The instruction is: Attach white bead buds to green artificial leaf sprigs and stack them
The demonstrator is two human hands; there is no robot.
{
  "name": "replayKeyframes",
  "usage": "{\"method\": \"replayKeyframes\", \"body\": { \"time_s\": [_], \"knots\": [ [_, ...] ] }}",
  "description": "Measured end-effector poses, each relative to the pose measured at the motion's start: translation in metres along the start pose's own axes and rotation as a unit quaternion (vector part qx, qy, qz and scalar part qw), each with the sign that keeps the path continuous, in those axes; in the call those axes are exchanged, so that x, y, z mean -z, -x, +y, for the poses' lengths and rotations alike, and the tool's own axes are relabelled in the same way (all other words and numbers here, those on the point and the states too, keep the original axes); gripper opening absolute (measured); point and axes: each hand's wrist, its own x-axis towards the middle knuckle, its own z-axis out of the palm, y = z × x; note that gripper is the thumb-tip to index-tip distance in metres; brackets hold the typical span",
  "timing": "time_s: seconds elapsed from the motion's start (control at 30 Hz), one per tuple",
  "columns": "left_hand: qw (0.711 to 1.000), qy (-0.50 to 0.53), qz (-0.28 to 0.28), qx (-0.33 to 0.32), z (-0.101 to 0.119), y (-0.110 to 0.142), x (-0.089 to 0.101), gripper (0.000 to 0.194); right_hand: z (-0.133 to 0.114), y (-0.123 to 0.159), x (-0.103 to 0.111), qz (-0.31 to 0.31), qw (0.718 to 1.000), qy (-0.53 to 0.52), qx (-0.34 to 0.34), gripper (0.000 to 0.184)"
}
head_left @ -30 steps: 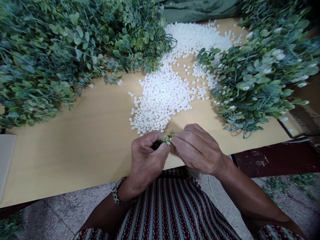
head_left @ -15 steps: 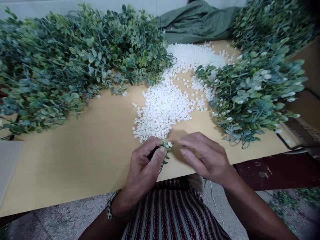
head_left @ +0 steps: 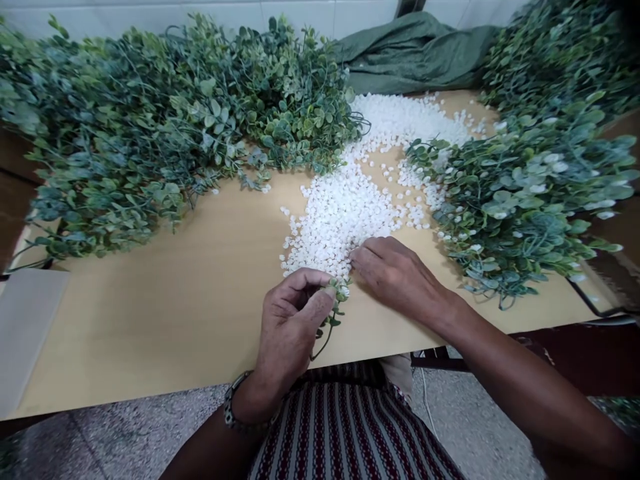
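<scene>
My left hand pinches an artificial leaf sprig between thumb and forefinger near the table's front edge. A white piece shows at the sprig's tip, and its thin stem curves down below my fingers. To the right, my right hand is at the near edge of a heap of small white beads. Its fingers are bunched together and point down into the beads. Whatever lies between those fingertips is hidden.
A big pile of green artificial foliage fills the back left. Sprigs with white tips lie at the right, more greenery behind them. A green cloth lies at the back. A pale flat board rests on the left of the table.
My right hand has moved from beside the sprig forward to the beads, and its fingers have closed together. The left hand still holds the sprig. The whole view has shifted slightly.
</scene>
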Motion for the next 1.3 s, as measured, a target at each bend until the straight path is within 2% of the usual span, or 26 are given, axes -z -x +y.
{"method": "replayKeyframes", "body": {
  "time_s": [0.2, 0.47, 0.67, 0.77, 0.9, 0.97, 1.03, 1.1, 1.13, 1.23, 1.3],
  "knots": [
    [1.000, -0.011, -0.011, -0.002, 0.003, 0.000, -0.002, 0.007, -0.002, 0.012, 0.004, -0.017, 0.997, -0.037, -0.061, 0.019],
    [0.999, -0.033, -0.020, -0.014, 0.005, 0.005, -0.004, 0.004, -0.001, 0.013, 0.017, -0.019, 0.990, -0.118, -0.070, 0.017],
    [0.999, -0.033, -0.038, -0.003, 0.005, 0.006, -0.002, 0.005, 0.001, 0.020, 0.022, -0.076, 0.974, -0.132, -0.166, 0.011],
    [0.999, -0.038, -0.038, 0.000, 0.004, 0.005, -0.001, 0.005, 0.002, 0.024, 0.021, -0.054, 0.977, -0.144, -0.150, 0.010],
    [0.998, -0.046, -0.049, -0.001, 0.003, 0.003, 0.000, 0.005, 0.004, 0.029, 0.020, -0.032, 0.988, -0.104, -0.113, 0.016],
    [0.997, -0.051, -0.055, 0.000, 0.003, 0.002, 0.000, 0.005, 0.005, 0.031, 0.020, -0.035, 0.988, -0.097, -0.117, 0.018],
    [0.997, -0.055, -0.060, -0.004, 0.003, 0.001, 0.000, 0.004, 0.005, 0.033, 0.021, -0.027, 0.981, -0.138, -0.136, 0.017],
    [0.996, -0.062, -0.067, -0.012, 0.003, 0.001, -0.001, 0.004, 0.005, 0.033, 0.022, 0.003, 0.955, -0.245, -0.170, 0.012],
    [0.995, -0.070, -0.072, -0.020, 0.002, 0.001, -0.002, 0.005, 0.004, 0.033, 0.024, 0.020, 0.930, -0.315, -0.188, 0.009],
    [0.987, -0.106, -0.099, -0.067, 0.000, 0.000, -0.005, 0.008, 0.001, 0.030, 0.027, 0.035, 0.832, -0.507, -0.224, 0.002],
    [0.976, -0.133, -0.129, -0.113, -0.001, 0.000, -0.008, 0.010, -0.003, 0.027, 0.028, 0.029, 0.780, -0.583, -0.223, 0.001]
  ]
}}
